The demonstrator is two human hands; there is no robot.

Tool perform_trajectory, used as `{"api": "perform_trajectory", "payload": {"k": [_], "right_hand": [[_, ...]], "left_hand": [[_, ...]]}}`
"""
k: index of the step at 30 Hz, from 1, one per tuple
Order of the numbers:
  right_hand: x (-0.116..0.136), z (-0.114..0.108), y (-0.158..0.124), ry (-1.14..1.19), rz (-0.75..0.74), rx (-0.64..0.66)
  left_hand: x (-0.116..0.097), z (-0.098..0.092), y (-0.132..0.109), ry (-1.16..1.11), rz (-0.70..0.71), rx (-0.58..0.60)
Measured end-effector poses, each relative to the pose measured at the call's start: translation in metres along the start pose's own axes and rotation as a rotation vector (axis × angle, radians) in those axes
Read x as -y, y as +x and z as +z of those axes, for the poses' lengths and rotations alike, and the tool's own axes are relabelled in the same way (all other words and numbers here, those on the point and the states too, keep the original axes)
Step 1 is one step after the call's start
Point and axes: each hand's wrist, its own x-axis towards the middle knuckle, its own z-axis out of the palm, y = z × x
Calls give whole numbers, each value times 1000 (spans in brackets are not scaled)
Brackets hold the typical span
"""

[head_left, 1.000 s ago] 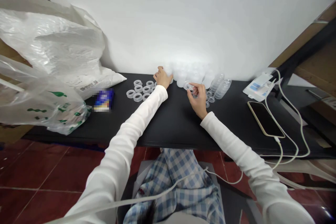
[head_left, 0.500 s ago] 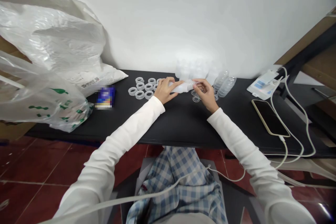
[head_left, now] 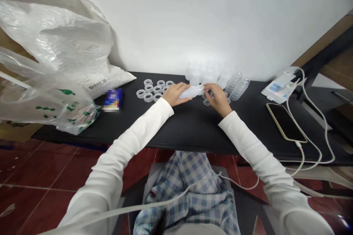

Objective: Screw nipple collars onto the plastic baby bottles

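A translucent white plastic bottle (head_left: pixel 188 93) lies sideways above the table, its neck towards the right. My left hand (head_left: pixel 176 94) is wrapped round its body from the left. At the neck end, my right hand (head_left: pixel 216 97) pinches with thumb and fingertips; whether a small clear part sits between them is too fine to make out. Several clear flat rings (head_left: pixel 206 102) lie under and beside my right hand, partly covered by it. To the left of my left hand are several thicker translucent rings (head_left: pixel 148 97). Several more white bottles (head_left: pixel 210 73) stand behind, against the wall.
Stacked clear plastic cups or lids (head_left: pixel 239 89) lie right of the bottles. Further right are a phone (head_left: pixel 286 122) on a white cable and a white case (head_left: pixel 278 87). A blue packet (head_left: pixel 113 99) and large plastic bags (head_left: pixel 74 44) occupy the left side.
My left hand has closed more fully round the bottle, its fingers now lying along it. My right hand stays at the neck. The view has shifted slightly.
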Motion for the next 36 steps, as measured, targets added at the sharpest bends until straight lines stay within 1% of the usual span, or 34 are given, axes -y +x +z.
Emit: {"api": "perform_trajectory", "payload": {"k": [2, 5, 9, 12, 17, 20, 24, 27, 32, 36], "right_hand": [[1, -1, 0, -72, -24, -15], [1, -2, 1, -133, -14, -9], [0, -3, 0, -177, 33, 41], [-2, -1, -1, -203, 70, 85], [-5, 2, -2, -279, 130, 157], [-1, -1, -1, -331, 137, 141], [8, -5, 0, -340, 115, 111], [12, -4, 0, -361, 72, 140], [10, -2, -1, -384, 73, 144], [7, -5, 0, -343, 65, 167]], "left_hand": [[-1, 1, -1, 21, 17, -12], [2, 2, -2, 57, 45, -46], [8, -2, -2, 118, 62, -99], [11, -3, -1, 131, 84, -116], [8, 1, 1, 107, 137, -114], [6, 2, 1, 102, 153, -110], [6, 1, -1, 113, 131, -115], [7, 1, -2, 116, 102, -122], [8, 1, -2, 109, 96, -107], [12, 3, -2, 95, 113, -90]]}}
